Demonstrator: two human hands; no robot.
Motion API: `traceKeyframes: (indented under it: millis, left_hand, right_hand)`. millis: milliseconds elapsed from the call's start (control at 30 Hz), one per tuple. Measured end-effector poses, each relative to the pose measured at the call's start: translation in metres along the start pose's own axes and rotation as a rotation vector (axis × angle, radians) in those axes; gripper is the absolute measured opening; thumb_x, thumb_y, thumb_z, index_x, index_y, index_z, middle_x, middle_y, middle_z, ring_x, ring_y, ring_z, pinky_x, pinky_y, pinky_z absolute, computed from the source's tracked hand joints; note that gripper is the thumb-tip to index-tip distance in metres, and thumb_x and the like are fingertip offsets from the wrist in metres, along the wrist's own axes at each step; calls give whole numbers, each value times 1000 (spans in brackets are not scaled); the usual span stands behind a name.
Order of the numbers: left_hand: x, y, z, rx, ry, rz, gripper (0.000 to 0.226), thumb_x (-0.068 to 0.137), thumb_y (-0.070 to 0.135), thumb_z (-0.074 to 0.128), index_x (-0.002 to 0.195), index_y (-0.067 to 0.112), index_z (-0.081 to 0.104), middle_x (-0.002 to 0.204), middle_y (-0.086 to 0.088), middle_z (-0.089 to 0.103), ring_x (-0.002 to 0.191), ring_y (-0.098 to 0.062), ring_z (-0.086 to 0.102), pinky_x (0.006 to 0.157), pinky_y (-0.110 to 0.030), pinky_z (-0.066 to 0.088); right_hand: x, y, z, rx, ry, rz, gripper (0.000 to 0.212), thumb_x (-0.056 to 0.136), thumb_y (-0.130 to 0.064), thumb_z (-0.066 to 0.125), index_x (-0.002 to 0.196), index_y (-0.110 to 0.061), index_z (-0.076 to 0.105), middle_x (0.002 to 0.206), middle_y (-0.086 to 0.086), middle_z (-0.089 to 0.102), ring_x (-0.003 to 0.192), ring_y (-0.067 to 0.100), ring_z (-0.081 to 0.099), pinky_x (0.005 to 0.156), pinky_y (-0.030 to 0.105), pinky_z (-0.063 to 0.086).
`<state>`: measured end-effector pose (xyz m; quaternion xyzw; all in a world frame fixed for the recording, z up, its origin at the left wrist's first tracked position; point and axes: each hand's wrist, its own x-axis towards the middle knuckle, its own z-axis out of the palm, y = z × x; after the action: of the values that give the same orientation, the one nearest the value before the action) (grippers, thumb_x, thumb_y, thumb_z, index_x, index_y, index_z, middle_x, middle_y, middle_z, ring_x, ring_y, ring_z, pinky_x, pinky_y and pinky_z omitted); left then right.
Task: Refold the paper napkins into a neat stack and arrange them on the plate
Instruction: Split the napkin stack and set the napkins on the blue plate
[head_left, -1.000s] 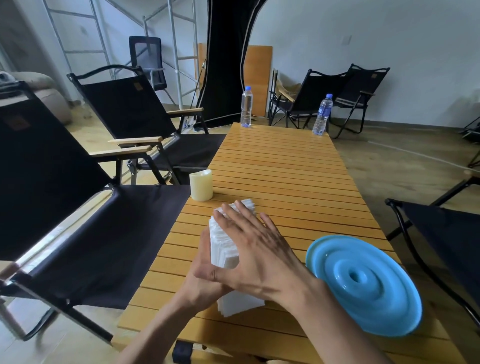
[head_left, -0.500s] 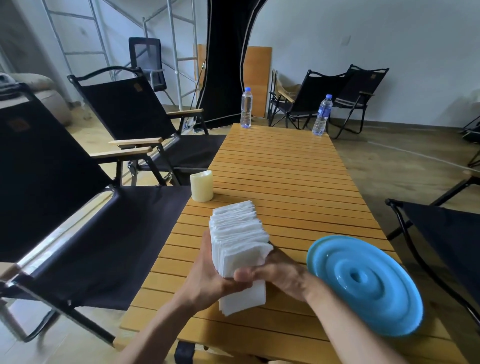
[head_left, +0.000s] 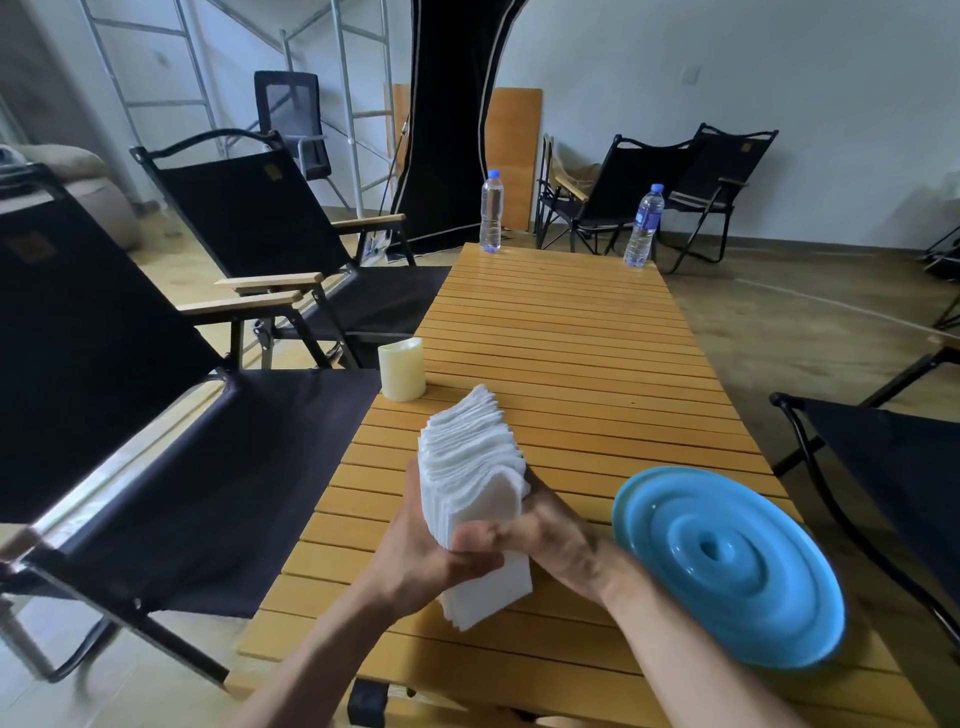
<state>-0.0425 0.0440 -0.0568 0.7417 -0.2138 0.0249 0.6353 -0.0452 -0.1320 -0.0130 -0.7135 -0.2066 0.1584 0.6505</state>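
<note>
Grip, left hand (head_left: 421, 564): thumb and fingers curl round the near left side of the napkin wad and clamp it.
Grip, right hand (head_left: 553, 535): fingers wrap the right side and the thumb lies over the near face, tip to tip with the left thumb. It is closed on the same wad.
Task thing: thick wad of white folded paper napkins (head_left: 470, 462), held between both hands over the near-left part of the bench, running from 6 towards 12 o'clock. The near end dips to the slats; I cannot tell whether it touches them.
Wad condition: edges ragged, with the far sheets fanned and stepped out towards 12–1 o'clock. It is not squared.
Plate: round sky-blue plastic plate with raised concentric rings (head_left: 779, 618), at 3 o'clock of the hands, just beside the right wrist. No napkin lies on it.
Bench: honey-coloured slatted wooden bench (head_left: 566, 343).
Done, as judged: the napkins are gathered into one bundle, each apparently folded.
Left, as judged: tap the edges flush, then carry the wad to 3 o'clock and set it on the plate.
Progress: roughly midway, with neatening in hand and placing not yet begun.
Nearby: cream pillar candle (head_left: 402, 369) at 11 o'clock of the wad; two clear water bottles with blue caps (head_left: 491, 210) at the far end; black canvas folding chairs (head_left: 249, 223) from 9 to 10 o'clock.
</note>
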Motion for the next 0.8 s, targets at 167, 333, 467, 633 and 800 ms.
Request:
traceKeyframes:
  millis: [167, 333, 467, 633, 800]
  left_hand:
    - [3, 4, 1, -36, -54, 62, 71, 71, 2, 81, 132, -1, 45, 113, -13, 63, 103, -35, 64, 78, -48, 59]
    - [-1, 7, -5, -18, -11, -12, 88, 67, 18, 85, 140, 6, 37, 127, -4, 60, 118, -27, 59, 87, -34, 57]
    - [6, 21, -20, -114, -118, -138, 74, 70, 13, 87, 134, 21, 50, 118, -5, 68, 108, -26, 67, 80, -31, 59]
    - [13, 32, -46, -235, -210, -411, 50, 76, 33, 85, 121, 23, 63, 111, -10, 72, 102, -29, 71, 78, -34, 59]
    - [13, 20, -49, -305, 41, -596, 40, 84, 45, 73, 107, 12, 72, 92, -10, 77, 77, -23, 75, 58, -28, 59]
  right_hand:
    - [1, -2, -3, -45, -52, -1, 67, 82, -11, 78, 140, -29, 49, 126, -1, 67, 114, 17, 65, 86, 31, 57]
    - [1, 8, -25, 56, 74, 104, 111, 64, -24, 90, 156, -23, 27, 157, 4, 40, 146, 25, 36, 118, 54, 32]
    - [5, 13, -26, -32, 120, 157, 88, 61, -35, 92, 140, -28, 53, 132, -3, 66, 128, 17, 57, 106, 46, 47]
    - [17, 9, -9, -65, 356, 229, 75, 57, -66, 82, 117, -22, 70, 108, -6, 76, 104, 16, 70, 97, 43, 54]
    - [29, 21, 17, -84, 487, 455, 77, 75, -70, 69, 124, -12, 61, 109, -1, 71, 99, 17, 65, 79, 31, 51]
